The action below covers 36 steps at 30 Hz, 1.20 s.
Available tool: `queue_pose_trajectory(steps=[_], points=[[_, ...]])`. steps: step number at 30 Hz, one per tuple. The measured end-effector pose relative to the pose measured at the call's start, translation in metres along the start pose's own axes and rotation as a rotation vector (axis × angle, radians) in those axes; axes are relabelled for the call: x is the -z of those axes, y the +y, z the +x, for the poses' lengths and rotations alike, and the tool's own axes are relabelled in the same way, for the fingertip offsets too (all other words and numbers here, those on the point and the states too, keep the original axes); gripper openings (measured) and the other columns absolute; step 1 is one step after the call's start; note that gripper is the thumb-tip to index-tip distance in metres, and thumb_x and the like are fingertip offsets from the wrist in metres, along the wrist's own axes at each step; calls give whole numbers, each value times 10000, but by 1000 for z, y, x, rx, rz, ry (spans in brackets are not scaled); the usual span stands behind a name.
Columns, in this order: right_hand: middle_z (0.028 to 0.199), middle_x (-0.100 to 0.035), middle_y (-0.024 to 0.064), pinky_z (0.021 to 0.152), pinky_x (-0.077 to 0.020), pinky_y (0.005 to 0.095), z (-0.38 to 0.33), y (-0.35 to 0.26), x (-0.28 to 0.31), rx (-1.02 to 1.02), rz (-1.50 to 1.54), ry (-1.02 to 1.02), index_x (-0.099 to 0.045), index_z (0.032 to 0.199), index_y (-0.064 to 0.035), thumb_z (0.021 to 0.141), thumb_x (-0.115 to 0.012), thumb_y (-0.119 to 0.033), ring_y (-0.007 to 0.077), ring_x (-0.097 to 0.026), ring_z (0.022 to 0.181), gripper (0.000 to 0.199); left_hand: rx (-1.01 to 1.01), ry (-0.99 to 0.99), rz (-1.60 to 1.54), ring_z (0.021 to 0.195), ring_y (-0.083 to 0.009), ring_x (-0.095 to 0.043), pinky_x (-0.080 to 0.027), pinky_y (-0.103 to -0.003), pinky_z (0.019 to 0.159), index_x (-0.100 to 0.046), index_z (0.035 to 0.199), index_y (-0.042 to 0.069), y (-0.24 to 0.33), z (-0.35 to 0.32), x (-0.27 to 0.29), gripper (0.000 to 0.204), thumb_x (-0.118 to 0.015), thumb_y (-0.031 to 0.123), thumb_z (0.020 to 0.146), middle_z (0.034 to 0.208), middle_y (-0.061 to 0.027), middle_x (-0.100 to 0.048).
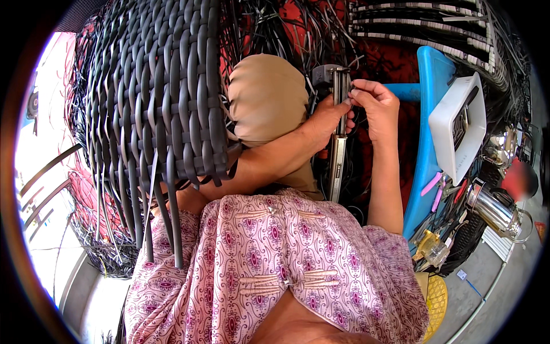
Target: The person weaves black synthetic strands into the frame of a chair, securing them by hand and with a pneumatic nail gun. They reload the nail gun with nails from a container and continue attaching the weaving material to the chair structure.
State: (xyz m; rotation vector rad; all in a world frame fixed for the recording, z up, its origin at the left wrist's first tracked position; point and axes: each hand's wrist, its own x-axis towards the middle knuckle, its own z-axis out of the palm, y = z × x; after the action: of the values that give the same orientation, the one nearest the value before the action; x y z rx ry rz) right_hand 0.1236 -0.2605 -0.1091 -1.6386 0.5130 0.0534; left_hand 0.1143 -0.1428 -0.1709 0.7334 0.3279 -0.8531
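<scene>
A long metal staple gun [338,166] with a dark head stands lengthwise in front of me, beside my bent knee in tan cloth [266,97]. My left hand [334,117] reaches across from the left and is closed around its upper part. On the other side, my right hand [373,106] has thumb and forefinger pinched together right at the metal rail. Whatever lies between those fingertips is too small to make out. A dark grey woven strip panel [163,97] leans over my left forearm and hides part of it. Loose strip ends hang from its lower edge.
A blue plastic stool [425,137] on the right carries a white tray [441,123] with small metal pieces. Pink-handled pliers [433,188], a shiny metal jug [494,209] and other tools crowd below it. Tangled dark strips [269,26] cover the red floor ahead.
</scene>
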Motion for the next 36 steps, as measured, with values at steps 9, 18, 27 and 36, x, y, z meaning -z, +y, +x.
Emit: queue_pose_trajectory(steps=[9, 18, 27, 36], points=[[810, -686, 80, 565, -504, 263, 10, 4, -11, 163, -381, 75, -676, 985, 32, 755, -682, -28, 113, -620, 659, 238, -2, 11, 4, 668, -122, -553, -481, -272, 587, -507, 1033, 103, -1, 0, -2, 114, -523, 198, 970, 799, -9, -542], [831, -694, 98, 572, -511, 276, 13, -5, -27, 59, -540, 107, -673, 976, 28, 747, -672, -65, 141, -630, 628, 247, -15, 15, 13, 654, -116, -551, -471, -268, 565, -508, 1006, 95, -1, -1, -3, 89, -498, 176, 969, 793, -10, -553], [793, -661, 70, 545, -460, 248, 10, -8, -22, -19, -443, 66, -641, 1002, 25, 778, -705, -104, 112, -592, 622, 266, -28, -17, -44, 648, -117, -563, -485, -271, 569, -513, 1006, 97, -6, 3, 2, 120, -533, 206, 960, 794, -13, -562], [836, -626, 18, 592, -429, 208, -2, -4, 20, 39, -104, 173, -631, 1024, 8, 827, -686, -90, 76, -537, 664, 226, 1, -65, -91, 693, -141, -583, -508, -295, 625, -527, 1091, 97, 1, 0, 1, 226, -600, 245, 936, 812, -14, -571]])
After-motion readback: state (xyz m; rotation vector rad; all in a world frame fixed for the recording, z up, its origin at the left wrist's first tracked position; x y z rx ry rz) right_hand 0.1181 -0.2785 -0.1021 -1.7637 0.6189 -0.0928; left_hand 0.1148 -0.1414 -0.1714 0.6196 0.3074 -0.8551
